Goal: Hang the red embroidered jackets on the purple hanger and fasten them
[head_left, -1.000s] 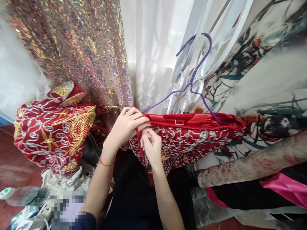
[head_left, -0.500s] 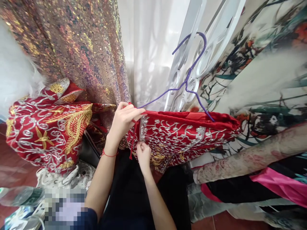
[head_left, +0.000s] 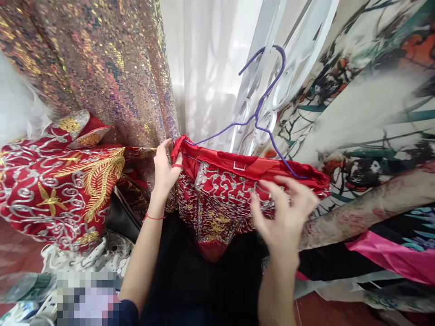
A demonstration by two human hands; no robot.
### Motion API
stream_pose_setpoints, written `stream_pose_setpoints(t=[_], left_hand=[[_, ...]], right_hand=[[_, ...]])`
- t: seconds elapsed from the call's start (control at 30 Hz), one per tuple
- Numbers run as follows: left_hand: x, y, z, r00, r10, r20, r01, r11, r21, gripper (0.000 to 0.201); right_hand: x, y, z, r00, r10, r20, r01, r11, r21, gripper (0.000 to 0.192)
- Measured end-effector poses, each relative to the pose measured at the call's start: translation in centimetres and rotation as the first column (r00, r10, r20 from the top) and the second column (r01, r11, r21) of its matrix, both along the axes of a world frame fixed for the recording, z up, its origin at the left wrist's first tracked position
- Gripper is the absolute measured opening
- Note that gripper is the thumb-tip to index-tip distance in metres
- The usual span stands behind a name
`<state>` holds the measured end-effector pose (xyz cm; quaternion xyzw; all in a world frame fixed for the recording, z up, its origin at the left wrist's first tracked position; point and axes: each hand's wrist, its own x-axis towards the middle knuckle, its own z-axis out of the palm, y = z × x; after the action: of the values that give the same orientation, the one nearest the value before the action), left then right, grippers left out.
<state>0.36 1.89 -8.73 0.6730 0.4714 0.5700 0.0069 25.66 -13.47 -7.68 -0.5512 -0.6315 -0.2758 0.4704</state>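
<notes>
A red satin skirt (head_left: 220, 203) with silver and gold embroidery hangs in front of me on a purple hanger (head_left: 260, 113). The hanger's arms reach inside the red waistband, and a small pale label shows on its inner side. At the left end of the waistband, my left hand (head_left: 166, 167) pinches the gathered fabric between thumb and fingers. My right hand (head_left: 285, 210) is in front of the right half of the skirt, with its fingers spread and slightly blurred. It covers part of the embroidery, and I see nothing held in it.
Another red embroidered garment (head_left: 68, 190) lies bunched at the left. A sequined curtain (head_left: 115, 68) hangs behind it, and a white scrollwork frame (head_left: 253, 72) stands behind the hanger. Flowered fabric (head_left: 367, 167) and other garments fill the right. A plastic bottle (head_left: 30, 286) lies at lower left.
My right hand has left the skirt's left side and moved right, its fingers opening out. The waistband's left end is now spread more open, and the red cord that dangled there no longer shows.
</notes>
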Motion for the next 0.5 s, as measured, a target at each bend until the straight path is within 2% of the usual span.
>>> stream_pose_setpoints(t=[0.07, 0.17, 0.27, 0.37, 0.5], left_hand=[[-0.1, 1.0, 0.0, 0.995, -0.069, 0.077, 0.07, 0.997, -0.02, 0.037], [0.5, 2.1, 0.6, 0.987, -0.099, 0.124, 0.102, 0.995, -0.012, 0.033], [0.9, 2.8, 1.1, 0.984, -0.053, 0.171, 0.059, 0.998, -0.026, 0.016], [0.4, 3.3, 0.9, 0.968, 0.034, 0.248, -0.021, 0.998, -0.058, 0.019], [-1.2, 3.9, 0.0, 0.926, 0.003, 0.378, 0.065, 0.984, -0.167, 0.02]], right_hand=[[3.1, 0.0, 1.1, 0.979, -0.156, 0.129, 0.159, 0.987, -0.014, 0.035], [6.9, 0.2, 0.7, 0.943, -0.222, 0.248, 0.24, 0.969, -0.048, 0.026], [9.7, 0.1, -0.5, 0.956, -0.168, 0.239, 0.18, 0.983, -0.029, 0.017], [11.5, -0.2, -1.2, 0.977, -0.056, 0.206, 0.06, 0.998, -0.014, 0.011], [12.3, -0.4, -1.0, 0.985, 0.015, 0.173, -0.011, 1.0, -0.024, 0.01]])
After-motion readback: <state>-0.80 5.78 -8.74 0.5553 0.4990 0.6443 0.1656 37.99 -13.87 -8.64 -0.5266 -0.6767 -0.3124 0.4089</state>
